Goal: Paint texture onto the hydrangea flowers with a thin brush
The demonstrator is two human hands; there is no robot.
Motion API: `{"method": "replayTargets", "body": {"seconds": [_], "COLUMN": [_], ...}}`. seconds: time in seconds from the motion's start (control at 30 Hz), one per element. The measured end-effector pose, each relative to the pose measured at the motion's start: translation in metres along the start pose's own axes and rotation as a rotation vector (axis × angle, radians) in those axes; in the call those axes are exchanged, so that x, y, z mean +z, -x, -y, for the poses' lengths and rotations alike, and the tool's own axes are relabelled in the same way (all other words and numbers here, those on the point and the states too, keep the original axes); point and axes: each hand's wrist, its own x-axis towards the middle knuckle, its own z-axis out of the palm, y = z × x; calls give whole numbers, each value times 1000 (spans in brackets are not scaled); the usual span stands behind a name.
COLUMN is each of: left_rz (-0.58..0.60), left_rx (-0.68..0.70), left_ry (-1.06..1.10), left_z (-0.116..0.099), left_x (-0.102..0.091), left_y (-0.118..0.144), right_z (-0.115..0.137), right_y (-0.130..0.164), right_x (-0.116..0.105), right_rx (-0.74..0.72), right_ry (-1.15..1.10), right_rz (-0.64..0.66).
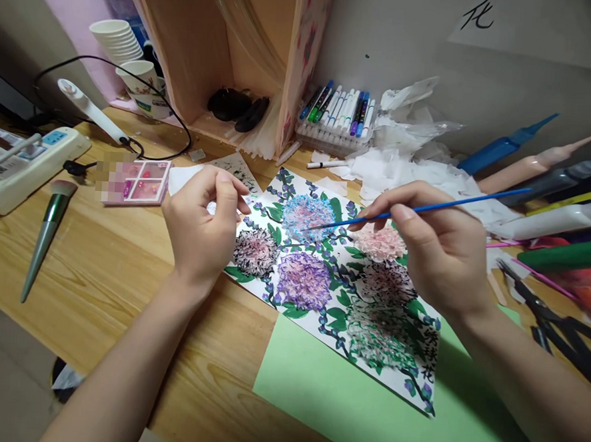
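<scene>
My right hand [438, 250] grips a thin blue paintbrush [447, 202] between thumb and fingers. The brush tip reaches the blue-and-pink textured flower [309, 218] on a white painting [291, 299]. Several raised flowers cover this sheet, among them a purple one [304, 281] and a green-and-white one [381, 333], with green leaves and dark stems around them. My left hand [205, 222] is closed at the painting's left edge, fingers curled inward, beside a black-and-pink flower [255, 252]. Whatever is inside its fingers is hidden. White paper [184, 176] shows behind that hand.
Green paper [310, 388] lies under the painting. On the left are a makeup brush [49, 239], a pink palette [145, 184] and a power strip [33, 165]. Markers [339, 110] and crumpled tissue [398, 180] sit behind. Scissors [554, 317] and paint bottles [505, 147] are right.
</scene>
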Motion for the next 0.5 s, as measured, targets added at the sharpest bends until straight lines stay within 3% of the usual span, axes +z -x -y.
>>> {"method": "replayTargets", "body": {"seconds": [0.1,0.27,0.5], "left_rz": [38,118,249], "left_rx": [29,53,243], "left_ry": [-21,-49,-119], "left_z": [-2,-10,-22], "left_x": [-1,-7,-6], "left_y": [1,5,19], "right_z": [3,-3,-39], "right_y": [-2,-3,40], "right_x": [-7,-36,-96], "right_rx": [-35,3,376], "right_ry": [58,-65,-306], "right_rz": [3,-174,-475]}}
